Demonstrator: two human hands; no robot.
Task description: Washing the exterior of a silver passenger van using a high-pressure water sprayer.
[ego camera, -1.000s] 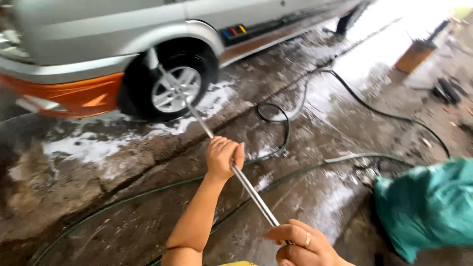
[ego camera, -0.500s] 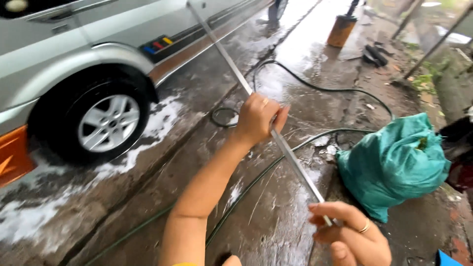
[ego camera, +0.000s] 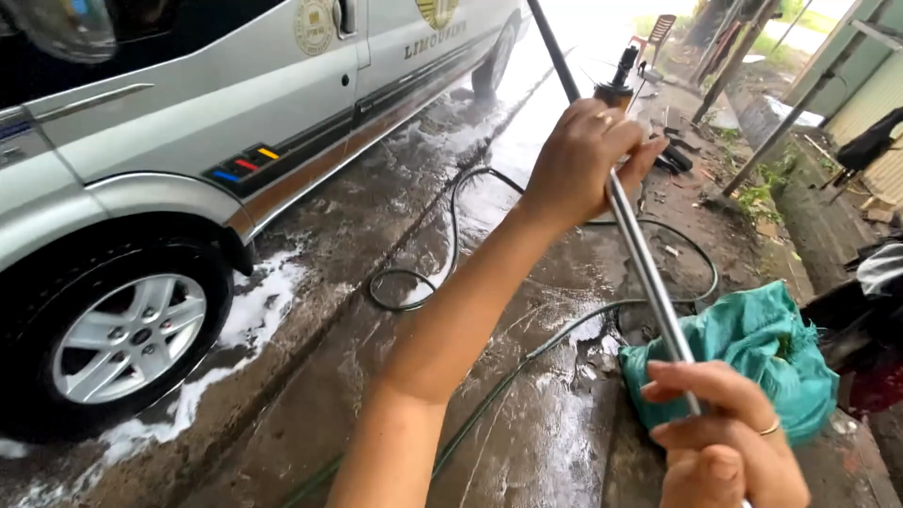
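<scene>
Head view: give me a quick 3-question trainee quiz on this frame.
1. True or false: both hands grip the metal wash lance.
2. What lies right of the lance, on the wet ground? A) green cloth bundle B) bucket C) tyre
3. What white stuff lies by the van's front wheel?

Key: 1 true: left hand higher up, right hand at the near end. 2 A, green cloth bundle. 3 soap foam.

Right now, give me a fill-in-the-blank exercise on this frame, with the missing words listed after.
1. Both hands grip a long metal ____.
2. The left hand holds it higher up than the ____ hand.
3. White ____ lies on the wet ground by the van's wheel.
4. A black hose loops on the ground, and a ____ cloth bundle sits near the right hand.

Missing: lance; right; foam; green
</scene>
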